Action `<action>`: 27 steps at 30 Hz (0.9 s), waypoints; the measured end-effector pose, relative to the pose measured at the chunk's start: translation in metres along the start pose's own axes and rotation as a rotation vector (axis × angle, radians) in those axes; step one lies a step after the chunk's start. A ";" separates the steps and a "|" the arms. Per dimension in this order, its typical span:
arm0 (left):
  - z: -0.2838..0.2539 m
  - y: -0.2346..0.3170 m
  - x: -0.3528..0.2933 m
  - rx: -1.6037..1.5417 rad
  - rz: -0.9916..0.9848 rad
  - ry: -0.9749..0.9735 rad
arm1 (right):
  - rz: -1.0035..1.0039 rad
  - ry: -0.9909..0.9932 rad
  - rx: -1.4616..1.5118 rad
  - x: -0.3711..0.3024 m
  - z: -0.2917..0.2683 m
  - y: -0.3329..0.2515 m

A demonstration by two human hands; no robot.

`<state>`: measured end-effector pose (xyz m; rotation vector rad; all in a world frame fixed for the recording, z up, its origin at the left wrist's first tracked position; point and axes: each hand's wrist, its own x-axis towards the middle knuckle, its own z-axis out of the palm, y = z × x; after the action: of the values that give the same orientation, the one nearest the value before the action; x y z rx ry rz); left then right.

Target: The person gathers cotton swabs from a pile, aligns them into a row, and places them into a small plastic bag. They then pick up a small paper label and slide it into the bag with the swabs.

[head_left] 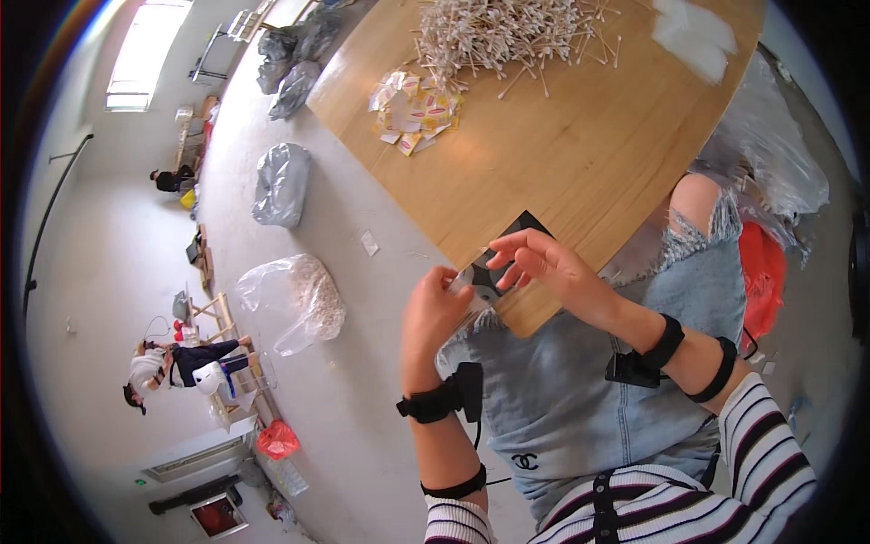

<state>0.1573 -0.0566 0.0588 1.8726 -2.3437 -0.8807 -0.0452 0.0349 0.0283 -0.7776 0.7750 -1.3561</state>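
I see the left hand (430, 313) with its fingers bent and its thumb near the index finger. The right hand (555, 265), loosely curved, is apart at that grip's right. The left forearm (444, 451) extends behind the grip; the right forearm (693, 361) slants rearward to its right.

head fisheye | wearer's head height | faces down | table (553, 159) near

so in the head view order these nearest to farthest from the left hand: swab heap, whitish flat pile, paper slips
From the left hand:
1. paper slips, left on the table
2. swab heap, beyond the slips
3. whitish flat pile, far right
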 end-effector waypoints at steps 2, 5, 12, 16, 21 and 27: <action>-0.025 -0.001 -0.013 0.019 -0.074 -0.053 | -0.007 -0.030 0.000 -0.007 -0.005 -0.001; -0.055 0.007 -0.055 0.137 -0.149 0.002 | 0.003 -0.076 -0.029 -0.011 -0.011 -0.007; 0.017 0.087 -0.082 -0.526 0.238 0.625 | 0.088 -0.317 0.174 -0.019 0.002 -0.036; 0.045 0.102 -0.070 -0.751 0.200 0.616 | 0.006 -0.210 -0.048 -0.009 -0.019 -0.034; 0.056 0.112 -0.051 -0.992 0.134 0.448 | 0.005 -0.130 -0.014 -0.002 -0.043 -0.038; 0.079 0.101 -0.030 -1.285 -0.013 0.252 | 0.166 -0.074 -0.048 0.011 -0.064 -0.024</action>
<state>0.0482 0.0152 0.0456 1.2560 -1.0427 -1.4870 -0.1111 0.0202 0.0137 -0.7799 0.7983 -1.1577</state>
